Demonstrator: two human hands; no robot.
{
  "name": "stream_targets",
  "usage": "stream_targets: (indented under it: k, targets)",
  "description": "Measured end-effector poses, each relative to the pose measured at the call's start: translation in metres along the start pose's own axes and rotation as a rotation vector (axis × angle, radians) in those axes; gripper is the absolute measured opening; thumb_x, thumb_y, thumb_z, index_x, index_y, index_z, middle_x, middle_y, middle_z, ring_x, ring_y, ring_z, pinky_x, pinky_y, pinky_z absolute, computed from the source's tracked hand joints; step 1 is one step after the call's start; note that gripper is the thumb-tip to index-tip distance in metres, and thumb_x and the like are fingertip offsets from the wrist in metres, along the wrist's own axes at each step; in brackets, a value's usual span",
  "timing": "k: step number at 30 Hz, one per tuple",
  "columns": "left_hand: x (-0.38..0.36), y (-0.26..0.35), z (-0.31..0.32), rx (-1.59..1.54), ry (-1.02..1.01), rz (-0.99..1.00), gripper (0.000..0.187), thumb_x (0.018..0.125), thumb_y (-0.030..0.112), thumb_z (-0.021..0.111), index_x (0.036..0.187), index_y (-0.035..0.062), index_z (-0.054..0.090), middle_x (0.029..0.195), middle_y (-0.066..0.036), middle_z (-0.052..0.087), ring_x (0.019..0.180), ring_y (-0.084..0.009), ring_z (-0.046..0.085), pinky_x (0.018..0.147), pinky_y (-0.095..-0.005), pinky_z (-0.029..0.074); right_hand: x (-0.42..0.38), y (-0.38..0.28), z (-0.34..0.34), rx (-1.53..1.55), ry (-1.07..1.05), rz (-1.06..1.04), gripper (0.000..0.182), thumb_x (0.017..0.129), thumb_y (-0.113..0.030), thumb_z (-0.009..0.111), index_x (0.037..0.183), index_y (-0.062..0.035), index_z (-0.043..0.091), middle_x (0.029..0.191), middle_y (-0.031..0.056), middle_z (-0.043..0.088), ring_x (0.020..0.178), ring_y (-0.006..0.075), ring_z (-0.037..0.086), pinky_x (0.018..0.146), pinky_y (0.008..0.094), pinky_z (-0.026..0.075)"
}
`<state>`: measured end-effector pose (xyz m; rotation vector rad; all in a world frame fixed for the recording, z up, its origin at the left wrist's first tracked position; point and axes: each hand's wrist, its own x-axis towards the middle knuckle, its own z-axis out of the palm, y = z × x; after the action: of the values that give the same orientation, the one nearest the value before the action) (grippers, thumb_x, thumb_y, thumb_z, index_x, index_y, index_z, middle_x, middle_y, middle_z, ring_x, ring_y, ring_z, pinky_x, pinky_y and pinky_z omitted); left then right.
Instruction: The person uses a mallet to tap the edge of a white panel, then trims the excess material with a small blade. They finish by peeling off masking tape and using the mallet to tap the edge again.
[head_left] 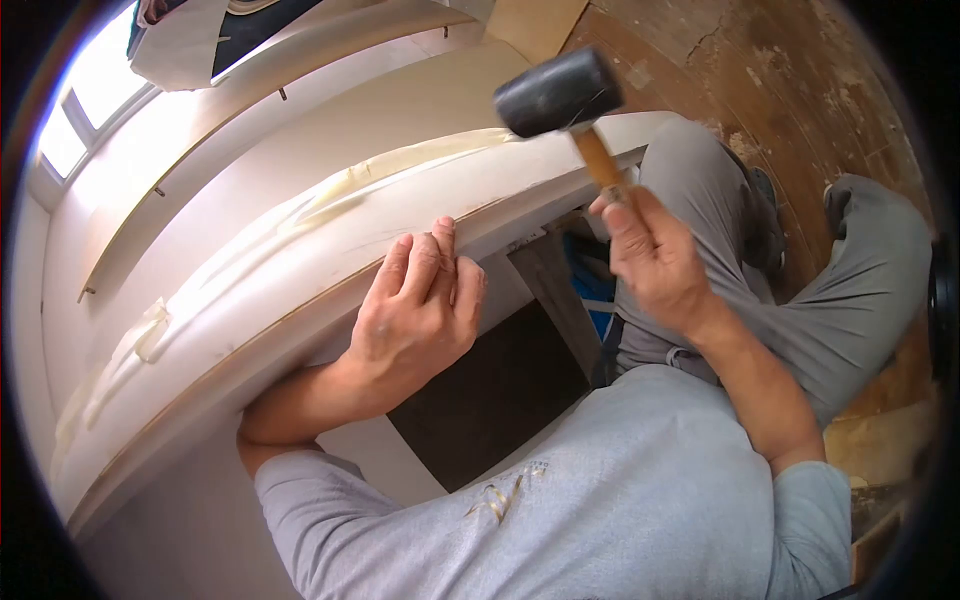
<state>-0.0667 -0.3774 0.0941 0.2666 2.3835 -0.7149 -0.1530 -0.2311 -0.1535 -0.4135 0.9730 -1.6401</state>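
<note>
My right hand (655,255) is wrapped around the wooden handle of a rubber mallet (560,92). The mallet's black head is raised over the far end of a long white board (300,255), slightly blurred. My left hand (420,295) lies over the board's near edge, its fingertips resting on the top face close to a thin brown line along that edge. Those fingers are partly bent, and nothing shows in them; their undersides are hidden. Pale masking tape or film (350,180), wrinkled and partly loose, runs along the board's far side.
Behind the board stands a curved pale panel (190,165) with small pegs on its edge. A dark opening (490,400) lies below my left hand. My bent legs in grey trousers (700,200) are at the right, over a worn wooden floor (800,90). A window (85,110) is upper left.
</note>
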Motion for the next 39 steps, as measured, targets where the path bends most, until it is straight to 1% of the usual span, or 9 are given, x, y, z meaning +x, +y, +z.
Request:
stream_targets:
  k: [4, 10, 14, 16, 20, 22, 32, 35, 39]
  targets:
    - [0.0, -0.002, 0.0, -0.015, -0.034, 0.032, 0.015, 0.088, 0.011, 0.073, 0.089, -0.0017, 0.065, 0.122, -0.035, 0.074, 0.114, -0.0388, 0.069, 0.101, -0.0502, 0.062, -0.005, -0.005, 0.002, -0.374, -0.169, -0.087, 0.037, 0.115, -0.041, 0.061, 0.113, -0.0049, 0.066, 0.065, 0.019, 0.058, 0.054, 0.0316, 0.06, 0.055, 0.0442, 0.048]
    - [0.001, -0.001, 0.001, -0.013, -0.083, 0.078, 0.016, 0.085, 0.011, 0.072, 0.089, -0.0022, 0.065, 0.123, -0.038, 0.073, 0.114, -0.0398, 0.067, 0.101, -0.0516, 0.061, 0.003, -0.025, 0.001, -0.111, 0.065, 0.02, 0.037, 0.114, -0.04, 0.062, 0.111, -0.0035, 0.064, 0.072, 0.0263, 0.067, 0.068, 0.052, 0.067, 0.057, 0.0528, 0.05]
    - [0.005, -0.002, -0.004, -0.025, -0.112, 0.088, 0.016, 0.085, 0.012, 0.072, 0.088, -0.0021, 0.064, 0.123, -0.038, 0.072, 0.114, -0.04, 0.067, 0.1, -0.0518, 0.061, 0.0, -0.006, 0.003, -0.406, -0.12, -0.062, 0.038, 0.114, -0.04, 0.063, 0.11, -0.0022, 0.063, 0.075, 0.0264, 0.069, 0.068, 0.0514, 0.068, 0.057, 0.0535, 0.05]
    - [0.006, -0.004, -0.003, -0.006, -0.095, 0.101, 0.016, 0.085, 0.012, 0.072, 0.088, -0.002, 0.064, 0.124, -0.039, 0.072, 0.114, -0.0401, 0.067, 0.101, -0.0515, 0.06, 0.003, -0.016, -0.001, -0.309, -0.068, -0.081, 0.037, 0.114, -0.036, 0.064, 0.111, 0.0005, 0.061, 0.073, 0.0263, 0.06, 0.06, 0.0398, 0.06, 0.058, 0.0487, 0.047]
    - [0.004, -0.001, -0.001, -0.022, -0.096, 0.073, 0.017, 0.083, 0.012, 0.073, 0.088, -0.0022, 0.065, 0.124, -0.039, 0.071, 0.114, -0.0396, 0.066, 0.101, -0.0504, 0.059, 0.007, -0.029, 0.006, 0.005, 0.043, 0.079, 0.038, 0.113, -0.038, 0.065, 0.108, -0.0002, 0.061, 0.072, 0.0282, 0.062, 0.064, 0.0489, 0.057, 0.058, 0.051, 0.047]
    - [0.004, -0.001, -0.002, -0.032, -0.098, 0.08, 0.017, 0.082, 0.012, 0.073, 0.088, -0.0023, 0.065, 0.124, -0.039, 0.071, 0.113, -0.039, 0.066, 0.101, -0.0498, 0.059, 0.004, -0.008, 0.013, -0.314, -0.173, 0.016, 0.037, 0.113, -0.037, 0.065, 0.106, -0.0013, 0.062, 0.071, 0.0262, 0.062, 0.062, 0.0463, 0.06, 0.058, 0.0502, 0.047]
    - [0.011, -0.007, -0.007, -0.083, -0.124, 0.08, 0.019, 0.079, 0.012, 0.073, 0.089, -0.0023, 0.065, 0.114, -0.034, 0.071, 0.108, -0.035, 0.065, 0.097, -0.0444, 0.058, 0.005, 0.001, 0.017, -0.402, -0.112, -0.09, 0.04, 0.113, -0.041, 0.064, 0.102, -0.0026, 0.061, 0.068, 0.0241, 0.062, 0.063, 0.047, 0.061, 0.06, 0.054, 0.048]
    - [0.009, -0.008, -0.003, -0.084, -0.089, 0.064, 0.024, 0.082, 0.013, 0.073, 0.099, -0.0034, 0.068, 0.116, -0.033, 0.07, 0.114, -0.038, 0.066, 0.097, -0.0452, 0.058, 0.013, -0.013, 0.006, -0.494, -0.155, -0.042, 0.043, 0.112, -0.043, 0.065, 0.1, -0.0016, 0.061, 0.069, 0.0241, 0.06, 0.06, 0.0442, 0.056, 0.06, 0.053, 0.049]
    - [0.015, -0.007, 0.012, -0.184, 0.012, 0.044, 0.034, 0.087, 0.014, 0.072, 0.115, -0.0047, 0.068, 0.123, -0.033, 0.069, 0.122, -0.0418, 0.066, 0.104, -0.0475, 0.055, 0.012, -0.034, -0.004, -0.393, -0.054, 0.018, 0.048, 0.111, -0.047, 0.066, 0.097, -0.001, 0.064, 0.072, 0.0211, 0.061, 0.056, 0.0308, 0.055, 0.06, 0.047, 0.049]
